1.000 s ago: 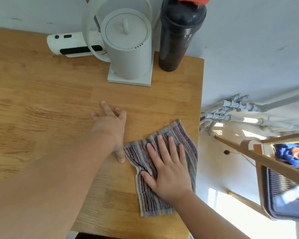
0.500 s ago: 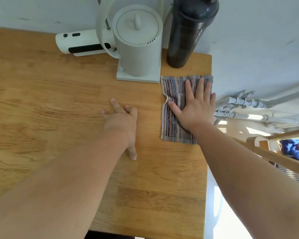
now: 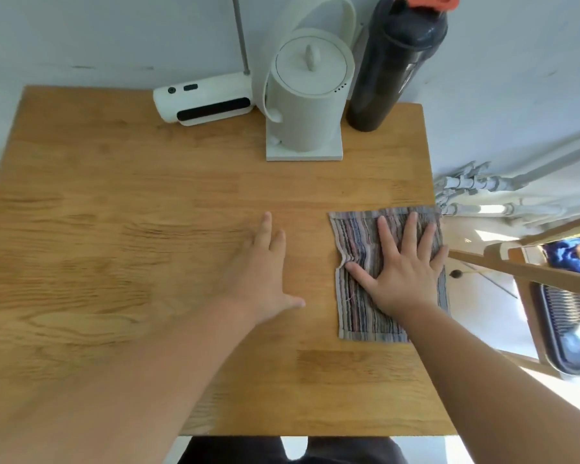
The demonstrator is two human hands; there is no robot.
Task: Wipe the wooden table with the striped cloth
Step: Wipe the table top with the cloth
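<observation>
The striped cloth (image 3: 359, 236) lies flat on the wooden table (image 3: 148, 229) at its right edge, with one corner just over the edge. My right hand (image 3: 406, 266) presses flat on the cloth, fingers spread and pointing away from me. To the left of the cloth, my left hand (image 3: 265, 272) rests palm down on the bare wood with fingers apart, holding nothing.
At the back of the table stand a white kettle (image 3: 308, 102) on its base, a dark bottle (image 3: 395, 61) with an orange cap and a white device (image 3: 205, 102) lying on its side. Right of the table are wall pipes (image 3: 476, 189) and a wooden chair (image 3: 533, 272).
My right hand has slid the cloth back toward me along the right edge, away from the kettle and bottle. The left hand has stayed flat on the table.
</observation>
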